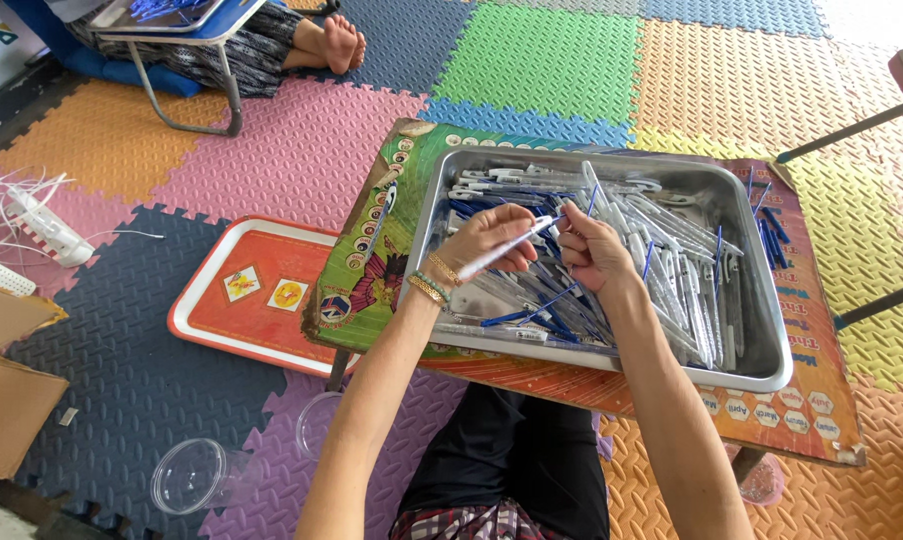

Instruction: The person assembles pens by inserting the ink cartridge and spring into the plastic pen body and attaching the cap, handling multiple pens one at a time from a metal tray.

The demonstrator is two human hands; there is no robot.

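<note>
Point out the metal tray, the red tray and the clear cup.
metal tray [777,375]: head view, bare rim at near right corner.
red tray [257,325]: head view, bare red surface.
clear cup [187,475]: head view, open mouth, lying on floor.

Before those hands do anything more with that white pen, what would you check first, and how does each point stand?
1. White pen barrel held by the left hand: ok.
2. Right hand at the barrel's far end, pinching a blue part: ok.
3. Part lined up straight with the barrel: cannot tell, fingers hide it.
4. Metal tray resting fully on the low table: ok.
5. More pen parts within reach in the tray: ok.
6. Orange tray on the floor free to receive things: ok.
</note>
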